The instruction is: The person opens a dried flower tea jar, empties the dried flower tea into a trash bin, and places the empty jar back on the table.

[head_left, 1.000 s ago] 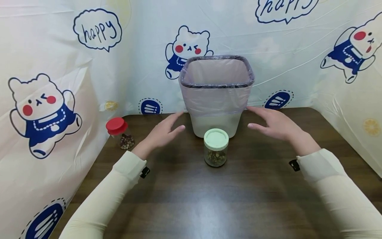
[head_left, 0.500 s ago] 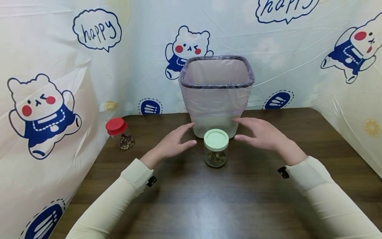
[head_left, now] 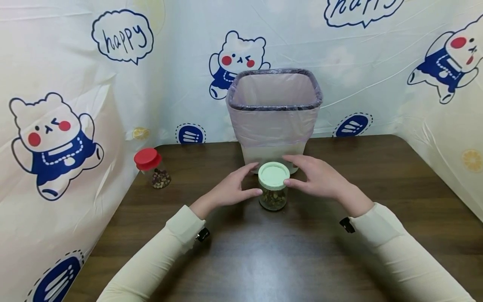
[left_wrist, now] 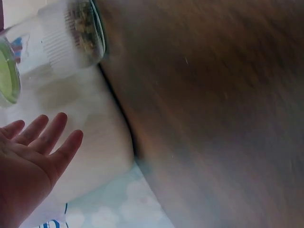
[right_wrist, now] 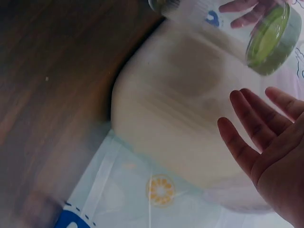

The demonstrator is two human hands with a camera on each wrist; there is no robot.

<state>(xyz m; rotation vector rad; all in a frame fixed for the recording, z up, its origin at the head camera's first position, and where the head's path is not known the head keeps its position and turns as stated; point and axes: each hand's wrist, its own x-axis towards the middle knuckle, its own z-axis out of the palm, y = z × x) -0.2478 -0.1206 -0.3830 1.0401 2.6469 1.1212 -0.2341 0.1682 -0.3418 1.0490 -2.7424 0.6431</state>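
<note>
A clear jar [head_left: 273, 198] with a pale green lid [head_left: 273, 175] stands upright on the table, dried greenish-brown bits in its lower part. To its left is my left hand [head_left: 235, 187], fingers extended and thumb tip close to the jar's side. My right hand [head_left: 319, 178] comes in from the right, its thumb tip at the lid's edge and its fingers reaching behind. In the left wrist view the fingers [left_wrist: 47, 133] are spread, a gap between them and the jar [left_wrist: 78, 35]. The right wrist view likewise shows relaxed fingers [right_wrist: 247, 123] apart from the green lid [right_wrist: 270, 40].
Right behind the jar stands a pale waste bin [head_left: 273, 130] lined with a purplish bag. A red-lidded jar [head_left: 160, 178] of dark mixed bits is at the table's left edge. Printed cloth [head_left: 181, 63] hangs around the back and sides of the brown table [head_left: 241, 260].
Both hands have come inward and nearer to the person, from either side of the bin to either side of the green-lidded jar. The jars and bin have stayed in place.
</note>
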